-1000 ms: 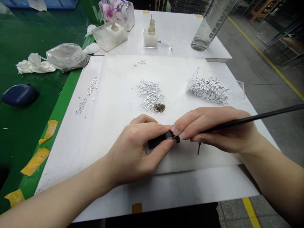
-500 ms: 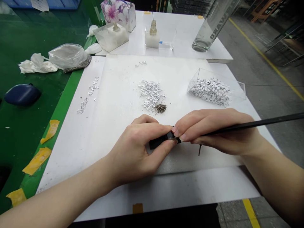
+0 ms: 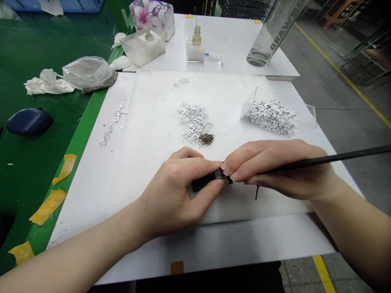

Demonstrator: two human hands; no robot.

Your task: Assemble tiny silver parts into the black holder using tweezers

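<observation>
white desk (image 3: 250,240) runs up from its near edge, which carries a patch of brown tape (image 3: 177,267), to a pale mat (image 3: 152,122) spread over its middle. from my remote seat i see the left hand (image 3: 175,187) closed around a black block (image 3: 199,184), the index finger along the far side and the thumb along the near side. my right hand (image 3: 284,169) is closed too, pinching a long black stick (image 3: 345,156) that runs off past the right border of my view; its fingertips meet the block's right end, next to the left thumb. the block looks small and dark, mostly hidden by fingers, low over the mat's near part; i cannot tell whether it rests there. a shiny bit (image 3: 224,177) shows at that end, too tiny for me to make out. below the right hand a thin dark pin (image 3: 257,193) points down; what it is fixed to, i can't say.

past the fingers, a little brownish metallic pile (image 3: 207,139) touches a loose heap of white pieces (image 3: 192,116). right of them lies a clear box (image 3: 249,102) with many more such pieces. farther back stand a small bottle (image 3: 196,38) and a tall clear cylinder (image 3: 258,59).
</observation>
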